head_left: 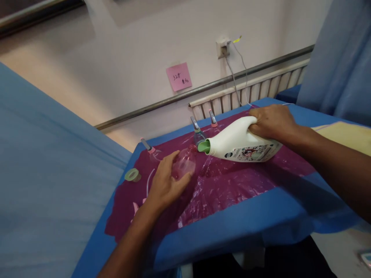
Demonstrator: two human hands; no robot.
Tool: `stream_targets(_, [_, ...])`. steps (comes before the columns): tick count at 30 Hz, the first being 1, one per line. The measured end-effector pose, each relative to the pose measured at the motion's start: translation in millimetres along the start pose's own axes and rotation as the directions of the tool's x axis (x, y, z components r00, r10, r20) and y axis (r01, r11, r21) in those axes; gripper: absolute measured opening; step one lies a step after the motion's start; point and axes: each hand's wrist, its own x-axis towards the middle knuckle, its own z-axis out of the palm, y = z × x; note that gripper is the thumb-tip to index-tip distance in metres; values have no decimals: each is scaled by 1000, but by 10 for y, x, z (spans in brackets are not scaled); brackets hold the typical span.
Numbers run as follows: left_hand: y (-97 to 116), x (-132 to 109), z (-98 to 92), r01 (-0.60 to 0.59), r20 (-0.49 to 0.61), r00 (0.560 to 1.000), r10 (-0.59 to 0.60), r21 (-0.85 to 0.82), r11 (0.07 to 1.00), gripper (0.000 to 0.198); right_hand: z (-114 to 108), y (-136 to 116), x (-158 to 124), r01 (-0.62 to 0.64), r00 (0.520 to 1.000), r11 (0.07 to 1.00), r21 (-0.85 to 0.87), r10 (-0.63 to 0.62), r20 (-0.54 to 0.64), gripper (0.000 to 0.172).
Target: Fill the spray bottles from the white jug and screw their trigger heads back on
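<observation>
My right hand (271,120) is wrapped round the handle of a white detergent jug (228,141). The jug lies tipped nearly level, its green pouring spout (204,146) pointing left beside the mouth of a clear, pink-looking plastic bottle (185,164). Thumb and fingers of my left hand (168,181) curve round that bottle, which leans a little to the right; whether any liquid runs between them I cannot tell. Left of this hand lies a green cap (133,175). A pink trigger sprayer (135,208) with a thin white tube is partly hidden behind my left forearm.
Three spray bottles stand behind: one at left (153,153), one in the middle (198,135), one farther right (215,127). Maroon plastic sheeting (214,197) covers part of the blue table (232,220). Blue curtains (49,173) hang at both sides. A radiator (261,90) runs along the wall.
</observation>
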Motion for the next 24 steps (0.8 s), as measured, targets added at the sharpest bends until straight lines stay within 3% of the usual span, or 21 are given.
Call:
stream_targets(9, [111,101,-288,-245,140,965,220,201,948,67,-104,-101,-16,10,999,1000,-4,-10,46,50])
stream_targets(18, [93,203,-389,-319,249,938,239,363,876,68,-137,-138,3,16,997,1000,1,-16,78,46])
stream_targets(24, [201,249,-493,-372,303,918,257,426,825,70,-84,-107,37,52,996,997,63,-57,70,45])
